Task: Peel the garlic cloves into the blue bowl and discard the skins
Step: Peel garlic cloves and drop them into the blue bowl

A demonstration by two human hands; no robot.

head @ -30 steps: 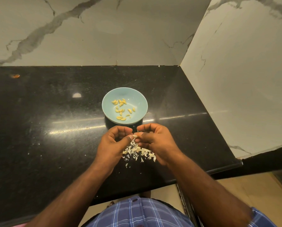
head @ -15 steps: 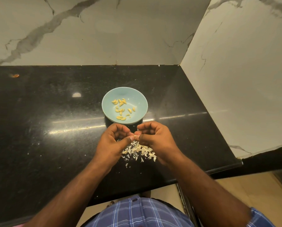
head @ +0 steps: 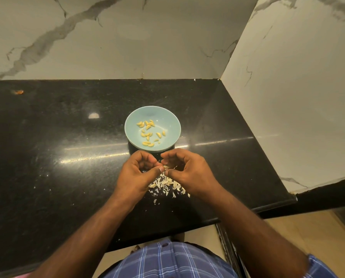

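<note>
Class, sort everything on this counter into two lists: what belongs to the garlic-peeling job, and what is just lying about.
Job: light blue round bowl; peeled yellowish garlic cloves in it; pale clove pinched between left hand and right hand; heap of papery white skins.

Lying about: small orange scrap, far left of the black counter.

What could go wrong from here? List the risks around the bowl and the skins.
1. The skins lie heaped on the black counter just below both hands; a wrist brushing them could scatter them.
2. The left hand and right hand pinch the clove short of the blue bowl; dropped now, it would likely land among the skins.
</note>
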